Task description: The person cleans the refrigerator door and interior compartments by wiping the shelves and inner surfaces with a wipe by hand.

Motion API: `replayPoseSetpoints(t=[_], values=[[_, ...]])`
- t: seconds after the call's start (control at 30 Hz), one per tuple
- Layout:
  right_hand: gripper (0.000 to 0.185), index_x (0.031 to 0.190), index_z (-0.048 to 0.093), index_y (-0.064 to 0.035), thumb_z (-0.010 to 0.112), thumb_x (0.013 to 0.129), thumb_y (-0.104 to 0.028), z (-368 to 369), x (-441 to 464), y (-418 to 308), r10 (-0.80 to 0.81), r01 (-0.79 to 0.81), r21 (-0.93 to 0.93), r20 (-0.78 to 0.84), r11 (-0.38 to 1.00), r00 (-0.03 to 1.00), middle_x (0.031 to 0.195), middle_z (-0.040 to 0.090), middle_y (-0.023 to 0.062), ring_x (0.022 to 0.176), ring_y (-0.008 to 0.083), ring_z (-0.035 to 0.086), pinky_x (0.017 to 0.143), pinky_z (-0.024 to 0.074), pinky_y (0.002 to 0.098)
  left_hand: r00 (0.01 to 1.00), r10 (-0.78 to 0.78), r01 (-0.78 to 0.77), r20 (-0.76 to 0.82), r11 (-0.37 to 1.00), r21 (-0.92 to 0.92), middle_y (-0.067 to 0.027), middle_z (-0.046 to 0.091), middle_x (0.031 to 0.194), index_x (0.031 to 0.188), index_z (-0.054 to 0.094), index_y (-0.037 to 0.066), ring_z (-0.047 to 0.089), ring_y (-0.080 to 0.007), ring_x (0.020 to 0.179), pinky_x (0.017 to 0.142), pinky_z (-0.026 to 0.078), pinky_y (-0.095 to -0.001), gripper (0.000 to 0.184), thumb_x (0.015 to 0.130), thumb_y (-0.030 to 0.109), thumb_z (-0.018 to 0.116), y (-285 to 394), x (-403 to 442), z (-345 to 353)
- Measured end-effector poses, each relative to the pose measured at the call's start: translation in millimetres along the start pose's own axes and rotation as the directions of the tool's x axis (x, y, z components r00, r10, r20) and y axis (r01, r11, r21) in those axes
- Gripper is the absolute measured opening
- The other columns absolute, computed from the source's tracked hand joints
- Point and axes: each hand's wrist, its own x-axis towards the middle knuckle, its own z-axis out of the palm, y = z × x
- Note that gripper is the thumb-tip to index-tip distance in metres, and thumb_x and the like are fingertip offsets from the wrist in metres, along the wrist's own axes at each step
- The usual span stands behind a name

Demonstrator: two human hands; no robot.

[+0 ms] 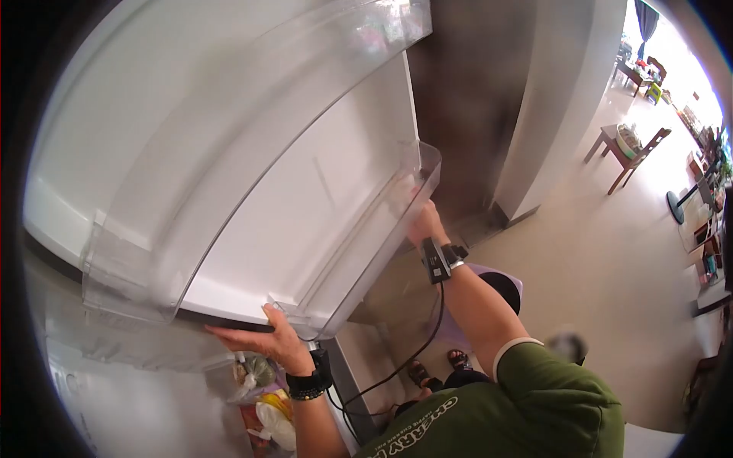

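Note:
The inner side of a white fridge door (305, 198) fills the middle of the head view, with a clear plastic door shelf (359, 263) along its lower edge. At the right end of this shelf is my right hand (427, 221), its fingers closed over the front wall and partly hidden. A whitish, cloth-like bundle (400, 192) shows blurred at those fingertips. My left hand (263, 340) is at the shelf's other end, thumb raised by the shelf corner and fingers stretched out along the door's dark edge. Both wrists wear black straps with devices.
A larger clear shelf (252, 160) spans the door above. Inside the fridge, bagged food (267, 397) sits below my left hand. A black cable (405, 362) hangs between my wrists. A lilac stool (489, 282) stands behind my right forearm; a wooden chair (634, 153) is farther off.

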Motion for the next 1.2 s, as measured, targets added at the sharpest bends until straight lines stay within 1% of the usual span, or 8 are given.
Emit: replayPoseSetpoints(t=[0.07, 0.23, 0.3, 0.4, 0.53, 0.6, 0.93, 1.2], values=[[0.03, 0.115, 0.053, -0.0009, 0.048, 0.095, -0.023, -49.5, 32.2, 32.3, -0.28, 0.326, -0.468, 0.166, 0.821, 0.946, 0.098, 0.058, 0.0031, 0.088, 0.0158, 0.059, 0.076, 0.0489, 0.0297, 1.0, 0.009, -0.009, -0.003, 1.0, 0.006, -0.0299, 0.023, 0.139, 0.145, 0.006, -0.003, 0.026, -0.0419, 0.125, 0.104, 0.021, -0.0514, 0.09, 0.076, 0.014, 0.061, -0.2, -1.2, -0.3], [0.03, 0.109, 0.055, 0.0004, 0.055, 0.092, -0.024, -48.5, 50.8, 29.4, -0.488, 0.533, -0.729, 0.309, 0.429, 0.816, 0.095, 0.06, 0.004, 0.082, 0.0139, 0.058, 0.069, 0.0481, 0.0292, 0.999, 0.048, -0.048, 0.011, 0.999, 0.005, -0.0314, 0.022, 0.139, 0.145, 0.005, -0.003, 0.025, -0.0426, 0.126, 0.104, 0.019, -0.0524, 0.09, 0.076, 0.01, 0.06, 0.2, 2.1, -2.1], [0.026, 0.104, 0.057, -0.0001, 0.057, 0.091, -0.023, -50.2, 49.8, 18.6, -0.533, 0.651, -0.749, 0.603, -0.123, 0.593, 0.093, 0.061, 0.0046, 0.077, 0.0122, 0.058, 0.065, 0.0471, 0.0277, 0.999, 0.039, -0.039, 0.006, 0.999, -0.001, -0.0317, 0.022, 0.139, 0.145, 0.005, -0.002, 0.026, -0.0422, 0.124, 0.104, 0.019, -0.0519, 0.09, 0.076, 0.01, 0.06, 3.8, 1.8, -2.5], [0.04, 0.11, 0.053, 0.0002, 0.066, 0.073, -0.008, -53.5, 52.5, 21.0, -0.043, 0.058, -0.421, 0.045, 0.905, 0.998, 0.095, 0.062, 0.014, 0.087, 0.0293, 0.061, 0.075, 0.0491, 0.0339, 1.0, 0.005, -0.005, 0.019, 1.0, 0.02, -0.0308, 0.021, 0.138, 0.146, 0.005, -0.002, 0.026, -0.0408, 0.125, 0.104, 0.02, -0.0512, 0.09, 0.076, 0.011, 0.06, -2.5, -0.6, -0.7], [0.02, 0.103, 0.054, -0.0021, 0.058, 0.085, -0.012, -57.6, 46.9, 33.8, -0.237, 0.408, -0.641, 0.339, 0.65, 0.91, 0.089, 0.058, 0.0046, 0.082, 0.0147, 0.056, 0.071, 0.0453, 0.0269, 1.0, -0.009, 0.009, 0.012, 1.0, -0.019, -0.028, 0.024, 0.137, 0.146, 0.005, -0.002, 0.027, -0.0389, 0.123, 0.103, 0.022, -0.0508, 0.091, 0.075, 0.012, 0.061, -6.5, -2.1, 1.3], [0.013, 0.098, 0.055, -0.0039, 0.053, 0.089, -0.013, 2.0, 7.4, 11.6, 0.024, 0.007, -0.331, 0.087, 0.944, 0.996, 0.086, 0.055, 0.0012, 0.08, 0.0098, 0.053, 0.07, 0.0432, 0.0243, 1.0, 0.001, -0.001, 0.002, 1.0, 0.001, -0.025, 0.025, 0.138, 0.146, 0.006, -0.002, 0.029, -0.0377, 0.12, 0.101, 0.024, -0.0503, 0.092, 0.075, 0.015, 0.062, -5.2, -1.6, 1.8], [0.011, 0.091, 0.053, -0.0066, 0.057, 0.084, -0.015, 69.4, -79.7, 28.1, 0.125, 0.13, -0.624, 0.348, 0.771, 0.929, 0.077, 0.048, -0.0034, 0.075, 0.0083, 0.046, 0.066, 0.0402, 0.024, 0.999, -0.038, 0.038, 0.01, 0.999, -0.039, -0.0271, 0.022, 0.137, 0.147, 0.005, 0.001, 0.026, -0.0399, 0.126, 0.105, 0.021, -0.0511, 0.091, 0.075, 0.011, 0.061, 2.2, -0.5, 2.0], [0.014, 0.093, 0.054, -0.0067, 0.056, 0.086, -0.018, 61.8, -99.4, 68.1, 0.142, -0.128, -0.165, 0.077, 0.978, 0.987, 0.079, 0.048, -0.002, 0.076, 0.0096, 0.046, 0.067, 0.0401, 0.0248, 0.997, -0.062, 0.063, 0.045, 0.998, -0.026, -0.0296, 0.021, 0.135, 0.147, 0.001, 0.002, 0.025, -0.0418, 0.125, 0.104, 0.022, -0.0515, 0.093, 0.075, 0.011, 0.06, 1.1, 0.9, -1.4]])
